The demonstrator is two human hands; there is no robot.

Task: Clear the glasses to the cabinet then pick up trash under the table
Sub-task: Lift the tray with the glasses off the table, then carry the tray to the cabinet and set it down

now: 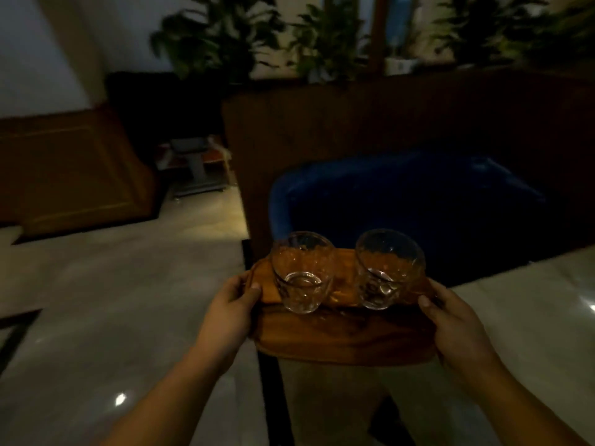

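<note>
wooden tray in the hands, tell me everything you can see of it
The brown wooden tray is oblong with rounded corners, a raised rim and visible grain. It is held roughly level in the air above a pale glossy floor. The left hand grips its left end and the right hand its right end, thumbs over the rim. Two clear empty drinking glasses stand upright on it, side by side.

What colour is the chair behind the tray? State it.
Deep blue; the chair shows in the head view, beyond the wooden tray.
</note>
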